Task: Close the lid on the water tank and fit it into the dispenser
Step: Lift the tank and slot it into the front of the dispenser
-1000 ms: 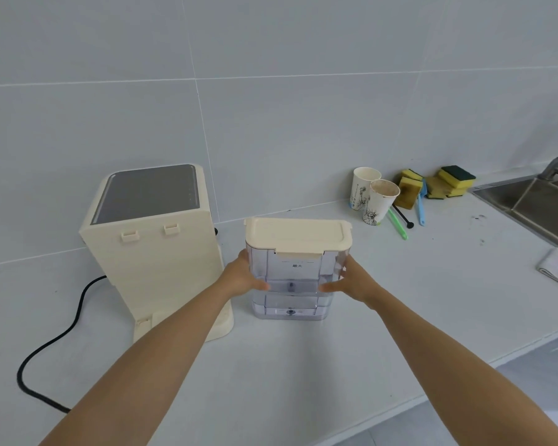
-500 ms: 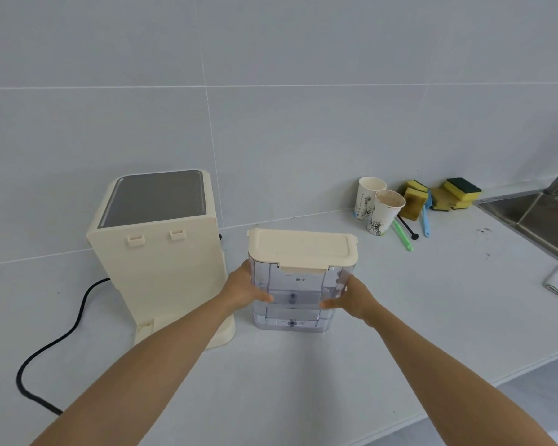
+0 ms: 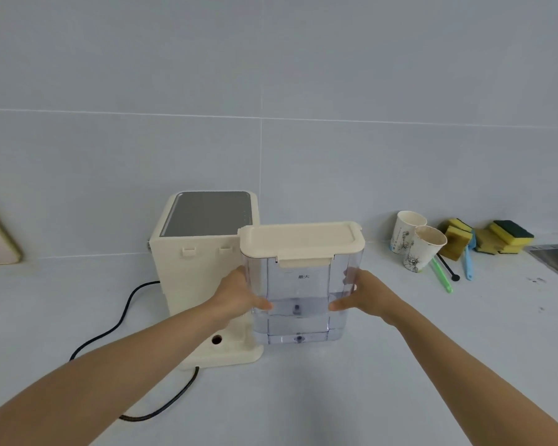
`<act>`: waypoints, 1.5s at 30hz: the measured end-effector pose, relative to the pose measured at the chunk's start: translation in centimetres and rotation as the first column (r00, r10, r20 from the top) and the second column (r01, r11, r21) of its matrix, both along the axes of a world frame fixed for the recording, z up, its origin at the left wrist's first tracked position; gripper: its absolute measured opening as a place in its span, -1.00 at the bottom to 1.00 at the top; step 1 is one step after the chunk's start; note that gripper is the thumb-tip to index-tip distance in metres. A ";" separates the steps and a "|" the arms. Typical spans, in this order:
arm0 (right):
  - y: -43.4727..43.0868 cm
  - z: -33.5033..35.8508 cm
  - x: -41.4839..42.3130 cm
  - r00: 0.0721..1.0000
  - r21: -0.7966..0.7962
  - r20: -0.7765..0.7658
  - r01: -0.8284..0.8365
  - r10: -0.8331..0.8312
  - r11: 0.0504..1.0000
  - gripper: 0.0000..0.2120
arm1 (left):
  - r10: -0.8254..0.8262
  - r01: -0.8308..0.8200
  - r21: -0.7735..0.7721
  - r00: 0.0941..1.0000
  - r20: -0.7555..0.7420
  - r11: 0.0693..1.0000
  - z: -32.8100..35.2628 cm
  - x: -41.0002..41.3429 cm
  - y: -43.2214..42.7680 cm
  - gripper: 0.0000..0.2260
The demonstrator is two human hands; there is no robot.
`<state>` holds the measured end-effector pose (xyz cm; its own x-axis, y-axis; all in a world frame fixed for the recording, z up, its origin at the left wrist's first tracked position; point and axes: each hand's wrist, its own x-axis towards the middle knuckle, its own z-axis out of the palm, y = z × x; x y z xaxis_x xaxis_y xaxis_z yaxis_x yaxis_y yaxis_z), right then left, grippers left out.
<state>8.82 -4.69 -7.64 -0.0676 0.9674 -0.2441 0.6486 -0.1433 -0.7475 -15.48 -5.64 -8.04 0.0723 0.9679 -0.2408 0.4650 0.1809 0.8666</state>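
Cable (image 3: 116, 320): black, at 8 o'clock of the dispenser.
Dispenser (image 3: 200, 272): cream body, grey top, on the counter (image 3: 303, 397).
Left hand (image 3: 239, 292): pressed flat on the tank's left wall.
Water tank (image 3: 300, 291): clear, cream lid (image 3: 302, 239) closed, at 3 o'clock of the dispenser, touching it.
Right hand (image 3: 364, 296): pressed flat on the right wall.
Paper cups (image 3: 416, 243): at 2 o'clock of the tank.

Left hand (image 3: 239, 294), right hand (image 3: 366, 296): bare; forearms bare, no sleeves, nothing worn.
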 end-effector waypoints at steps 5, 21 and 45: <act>1.2 0.5 -5.6 0.994 0.029 -0.050 -0.099 0.100 0.995 -0.49 | 0.102 -0.102 -0.014 0.994 -0.028 0.995 2.0 -5.3 -0.4 -0.45; 0.6 -1.5 -7.8 0.991 0.030 -0.135 -0.011 0.015 0.999 -0.37 | 0.101 -0.097 -0.133 0.994 0.027 0.986 1.9 -6.7 0.1 -0.53; 0.1 -4.6 -8.6 0.994 -0.008 -0.079 0.079 -0.079 0.997 -0.39 | 0.124 -0.113 -0.183 0.991 0.049 0.977 -1.8 -7.0 1.5 -0.48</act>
